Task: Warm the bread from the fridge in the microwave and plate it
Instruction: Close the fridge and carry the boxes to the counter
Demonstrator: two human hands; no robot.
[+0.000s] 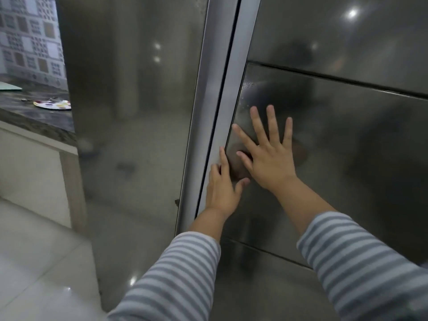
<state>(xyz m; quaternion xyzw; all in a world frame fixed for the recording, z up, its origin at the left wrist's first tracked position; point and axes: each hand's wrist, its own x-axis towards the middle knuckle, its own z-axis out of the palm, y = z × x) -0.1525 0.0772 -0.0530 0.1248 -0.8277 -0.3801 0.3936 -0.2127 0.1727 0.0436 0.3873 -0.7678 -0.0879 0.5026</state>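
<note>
A tall steel fridge fills the view, with a left door [139, 112] and a right door [335, 147] meeting at a vertical seam. My right hand [266, 154] lies flat on the right door, fingers spread. My left hand [222, 186] rests on the inner edge of the right door by the seam, its fingers reaching into the gap. Both doors look closed. No bread is in view. Striped sleeves cover both forearms.
A dark stone counter [34, 117] stands to the left of the fridge, with a white plate with coloured spots [53, 104] on it. Patterned tiles cover the wall behind. Glossy pale floor tiles [34, 262] lie at the lower left.
</note>
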